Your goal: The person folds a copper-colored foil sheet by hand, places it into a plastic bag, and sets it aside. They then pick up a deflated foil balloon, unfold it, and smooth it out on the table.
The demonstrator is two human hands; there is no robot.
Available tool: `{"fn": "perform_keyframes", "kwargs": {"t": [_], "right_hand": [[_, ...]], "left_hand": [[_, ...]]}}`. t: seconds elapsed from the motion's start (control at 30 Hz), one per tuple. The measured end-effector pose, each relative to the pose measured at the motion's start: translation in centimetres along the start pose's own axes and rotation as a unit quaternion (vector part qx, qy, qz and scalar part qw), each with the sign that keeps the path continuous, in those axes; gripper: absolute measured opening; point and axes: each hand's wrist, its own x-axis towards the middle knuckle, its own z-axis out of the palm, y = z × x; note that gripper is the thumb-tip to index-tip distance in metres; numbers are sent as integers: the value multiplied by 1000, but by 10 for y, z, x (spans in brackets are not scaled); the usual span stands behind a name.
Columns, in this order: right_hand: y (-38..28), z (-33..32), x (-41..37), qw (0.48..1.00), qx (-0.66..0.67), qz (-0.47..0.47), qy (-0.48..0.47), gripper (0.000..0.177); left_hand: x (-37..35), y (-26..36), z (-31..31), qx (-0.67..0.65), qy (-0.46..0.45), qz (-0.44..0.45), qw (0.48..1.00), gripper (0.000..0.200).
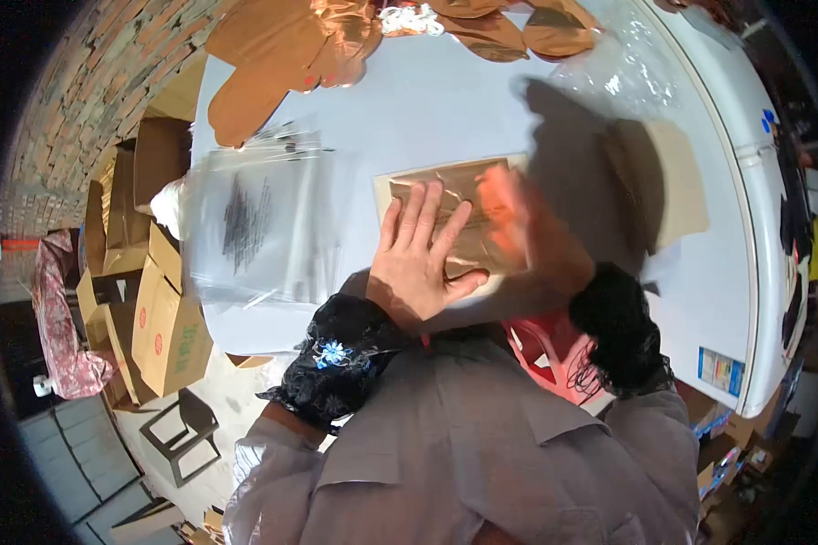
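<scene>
My left hand lies flat with its fingers spread on a copper-brown, shiny flat packet. Under the packet, a beige card shows along its edges. At the packet's right side, my right hand is smeared by motion; bright orange shows at its fingers, and I cannot tell whether that is something held. To the left of my hands is a stack of clear plastic bags with dark print. Another beige card lies to the right, partly in shadow.
Copper foil balloons lie along the far side of the white table, with a bundle of white string among them. Crumpled clear plastic is at the far right. Cardboard boxes and a dark stool stand at the left.
</scene>
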Motion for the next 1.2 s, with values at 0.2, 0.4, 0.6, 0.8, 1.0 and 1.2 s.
{"fn": "perform_keyframes", "kwargs": {"t": [0.2, 0.4, 0.6, 0.8, 1.0, 1.2], "right_hand": [[34, -50, -5, 976, -147, 14, 160, 36], [48, -34, 0, 978, -152, 20, 144, 36], [41, -42, 15, 989, 26, 81, 117, 40], [16, -39, 13, 990, -90, 86, 67, 36], [21, -25, 12, 985, -153, 59, 53, 35], [13, -28, 9, 974, -213, 69, 42, 30]], "left_hand": [[-1, 2, -3, 3, -7, 1, 1000, 103], [-1, 2, -4, 11, -4, 6, 1000, 106], [-2, -3, -2, -36, -20, -2, 999, 89], [-2, -9, -7, -70, -52, -14, 996, 83], [-4, -3, -3, -9, -3, 21, 1000, 106], [-6, -4, -1, -17, -2, 14, 1000, 109]]}}
